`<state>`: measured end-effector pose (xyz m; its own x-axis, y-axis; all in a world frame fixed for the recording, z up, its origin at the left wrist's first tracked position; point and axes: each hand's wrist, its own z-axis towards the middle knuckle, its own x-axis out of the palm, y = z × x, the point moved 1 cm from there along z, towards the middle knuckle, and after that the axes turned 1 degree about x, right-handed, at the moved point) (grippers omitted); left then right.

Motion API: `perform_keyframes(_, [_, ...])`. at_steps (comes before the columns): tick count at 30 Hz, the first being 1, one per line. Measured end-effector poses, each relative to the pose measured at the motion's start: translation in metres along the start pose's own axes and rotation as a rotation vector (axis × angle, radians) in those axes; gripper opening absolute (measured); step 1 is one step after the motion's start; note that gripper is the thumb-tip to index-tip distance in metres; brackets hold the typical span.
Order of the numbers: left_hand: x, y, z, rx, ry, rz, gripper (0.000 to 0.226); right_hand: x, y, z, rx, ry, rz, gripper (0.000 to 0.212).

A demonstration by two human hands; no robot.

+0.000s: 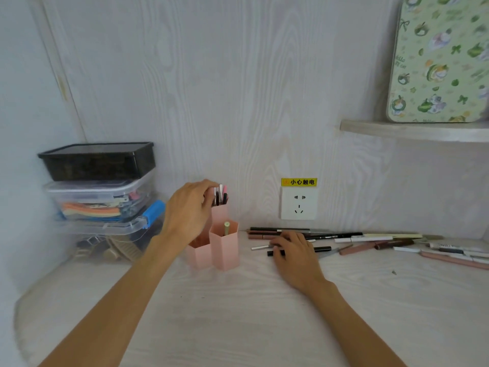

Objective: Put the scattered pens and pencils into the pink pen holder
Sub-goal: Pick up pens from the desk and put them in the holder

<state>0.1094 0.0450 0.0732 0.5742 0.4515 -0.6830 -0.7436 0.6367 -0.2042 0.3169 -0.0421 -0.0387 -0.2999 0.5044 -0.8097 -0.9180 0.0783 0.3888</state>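
Observation:
The pink pen holder (225, 247) stands on the white desk, made of hexagonal tubes of different heights. A pale green pen (226, 227) sticks out of the front right tube. My left hand (189, 210) is at the top of the tall rear tube, fingers closed on a small bundle of pens (221, 197) standing in it. My right hand (296, 254) lies flat over the left end of the scattered pens and pencils (370, 241), fingers touching a black pen (275, 252). The rest of the pens stretch along the wall to the right.
Stacked plastic storage boxes (103, 186) stand in the left corner, close behind my left arm. A wall socket (299, 203) with a yellow warning label sits just above the pens. A shelf (412, 129) at upper right carries a green patterned board.

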Motion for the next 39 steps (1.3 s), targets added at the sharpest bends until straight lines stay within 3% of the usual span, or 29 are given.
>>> perform_keyframes(5, [0.005, 0.009, -0.016, 0.068, -0.173, -0.063, 0.032, -0.005, -0.001, 0.005, 0.057, 0.049, 0.174, 0.017])
perform_keyframes(10, [0.015, 0.025, -0.074, -0.218, -0.321, -0.4, 0.054, -0.016, -0.005, 0.007, 0.025, 0.217, 0.186, 0.015])
perform_keyframes(13, [0.025, 0.035, -0.093, -0.376, -0.212, -0.473, 0.065, -0.02, -0.006, 0.01, 0.009, 0.279, 0.205, 0.014])
perform_keyframes(17, [0.033, 0.039, -0.093, -0.601, 0.058, -0.552, 0.087, -0.025, -0.007, 0.019, 0.005, 0.282, 0.214, 0.012])
perform_keyframes(24, [0.03, 0.035, -0.093, -0.587, 0.207, -0.49, 0.064, -0.04, 0.014, 0.069, 0.075, 0.688, -0.081, 0.031])
perform_keyframes(29, [0.029, 0.035, -0.092, -0.598, 0.191, -0.5, 0.061, -0.044, 0.024, 0.079, 0.05, 0.741, -0.23, 0.024])
perform_keyframes(32, [0.03, 0.034, -0.092, -0.604, 0.195, -0.498, 0.065, -0.057, 0.031, 0.082, 0.018, 0.511, -0.07, 0.008])
perform_keyframes(35, [0.03, 0.035, -0.092, -0.599, 0.195, -0.503, 0.064, -0.081, 0.052, 0.085, 0.014, -0.097, 0.337, 0.009])
perform_keyframes(37, [0.03, 0.035, -0.091, -0.598, 0.196, -0.512, 0.064, -0.1, 0.078, 0.082, 0.008, -0.414, 0.653, 0.021])
perform_keyframes(39, [0.03, 0.036, -0.092, -0.591, 0.19, -0.522, 0.062, -0.111, 0.108, 0.079, -0.06, -0.532, 0.859, 0.038])
